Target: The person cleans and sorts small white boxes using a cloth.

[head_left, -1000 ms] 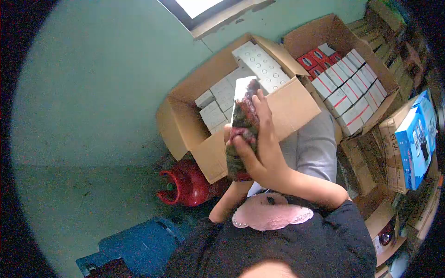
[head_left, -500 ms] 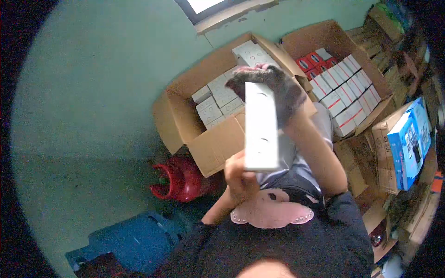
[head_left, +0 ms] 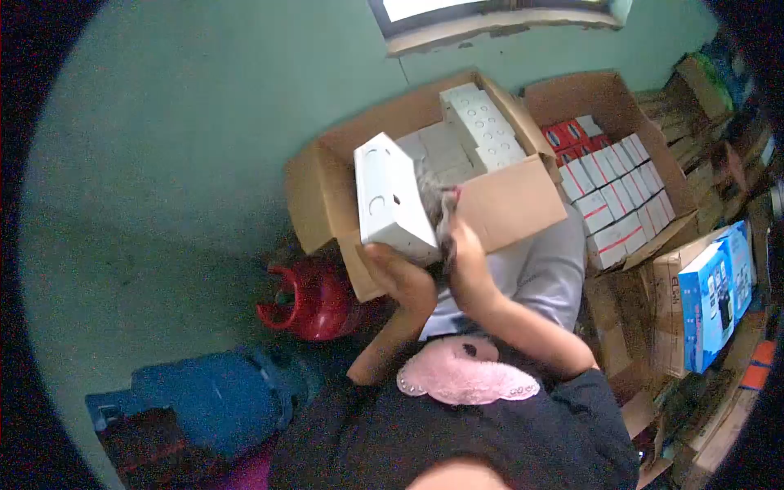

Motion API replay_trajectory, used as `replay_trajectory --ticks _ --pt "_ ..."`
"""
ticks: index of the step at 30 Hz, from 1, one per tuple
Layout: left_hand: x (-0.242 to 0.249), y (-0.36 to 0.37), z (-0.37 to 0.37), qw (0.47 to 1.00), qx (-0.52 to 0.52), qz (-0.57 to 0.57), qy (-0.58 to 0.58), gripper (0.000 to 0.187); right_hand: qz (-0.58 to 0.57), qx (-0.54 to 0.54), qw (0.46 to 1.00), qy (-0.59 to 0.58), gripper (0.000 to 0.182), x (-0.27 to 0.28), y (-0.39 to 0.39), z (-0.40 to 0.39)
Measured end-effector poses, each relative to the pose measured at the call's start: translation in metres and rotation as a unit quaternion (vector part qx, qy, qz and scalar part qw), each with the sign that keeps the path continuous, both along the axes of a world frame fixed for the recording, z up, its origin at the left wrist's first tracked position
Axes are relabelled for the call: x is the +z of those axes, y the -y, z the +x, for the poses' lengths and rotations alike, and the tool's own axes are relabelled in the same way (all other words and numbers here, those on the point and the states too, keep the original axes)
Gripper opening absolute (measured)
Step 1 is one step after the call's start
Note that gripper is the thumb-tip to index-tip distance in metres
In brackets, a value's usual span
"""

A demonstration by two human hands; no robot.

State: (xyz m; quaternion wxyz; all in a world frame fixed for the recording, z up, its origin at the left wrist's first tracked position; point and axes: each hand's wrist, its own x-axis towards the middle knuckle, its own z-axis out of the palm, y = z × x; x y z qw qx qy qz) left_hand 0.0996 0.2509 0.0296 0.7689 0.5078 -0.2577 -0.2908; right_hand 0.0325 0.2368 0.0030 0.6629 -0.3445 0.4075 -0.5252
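Observation:
A white box (head_left: 385,189) with curved marks on its face is tilted in front of me, over the open carton (head_left: 322,208). My left hand (head_left: 400,273) is closed on its lower end. On the box's right side, my right hand (head_left: 464,245) is closed on a grey, crumpled cloth (head_left: 437,204), which lies against or very near that side. The box hides part of the cloth and some fingertips. Behind them, the carton contains several white boxes (head_left: 482,122) with round marks, some stacked higher at the right.
Another open carton (head_left: 572,91) at the right holds red and white boxes (head_left: 616,196). Red (head_left: 314,302) and blue (head_left: 212,400) gas cylinders stand at the left. A blue printed box (head_left: 719,286) is at far right, beside cardboard. A window (head_left: 490,20) is above.
The white box has moved left and tilted, showing its end. My right hand and the cloth have come down from its top to its right side. The view has shifted slightly.

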Motion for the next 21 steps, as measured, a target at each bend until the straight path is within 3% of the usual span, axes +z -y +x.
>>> replay_trajectory --ticks 1,2,5,6,8,9,10,11,12,15,16,19,21 --pt "-0.013 0.007 0.002 0.999 0.001 -0.024 0.020 0.060 0.056 0.024 0.996 0.073 0.054 0.009 -0.002 0.003" --pt "-0.019 0.010 0.009 0.998 -0.018 -0.006 0.060 0.071 0.071 0.018 0.990 0.119 0.052 0.022 -0.005 0.004" --pt "-0.028 0.023 0.015 0.993 0.002 0.101 0.063 0.069 0.020 0.017 1.000 0.004 0.051 0.030 -0.006 0.003" --pt "-0.049 0.034 0.024 0.991 -0.009 0.027 0.129 0.044 0.000 0.029 0.999 -0.035 0.052 0.026 -0.006 0.003" --pt "-0.044 0.036 0.028 0.947 -0.029 0.016 0.318 0.041 -0.041 0.035 0.993 -0.102 0.056 0.002 -0.004 0.014" --pt "-0.047 0.038 0.029 0.946 -0.049 0.018 0.321 0.038 -0.063 0.038 0.988 -0.135 0.059 -0.004 -0.004 0.017" --pt "-0.050 0.040 0.030 0.943 -0.069 0.021 0.324 0.035 -0.063 0.105 0.988 -0.091 0.063 -0.004 0.000 0.011" --pt "-0.053 0.043 0.031 0.941 -0.089 0.024 0.326 0.032 -0.074 0.088 0.986 -0.117 0.061 -0.011 0.006 0.005" --pt "-0.063 0.039 0.032 0.964 -0.144 0.023 0.224 0.031 -0.086 0.072 0.983 -0.143 0.059 -0.023 0.011 0.000" --pt "-0.065 0.017 0.027 0.967 -0.225 0.066 0.102 0.030 -0.108 0.024 0.978 -0.176 0.057 -0.036 0.031 -0.009" --pt "-0.041 0.006 0.024 0.958 -0.205 0.058 0.190 0.030 -0.104 0.008 0.982 -0.158 0.057 -0.021 0.040 -0.010" --pt "-0.029 -0.007 0.030 0.933 -0.209 0.012 0.293 0.022 -0.091 -0.048 0.990 -0.101 0.056 0.022 0.076 -0.007" --pt "-0.021 -0.009 0.039 0.949 -0.258 0.019 0.181 0.023 -0.022 -0.015 1.000 -0.003 0.053 0.020 0.094 -0.018"
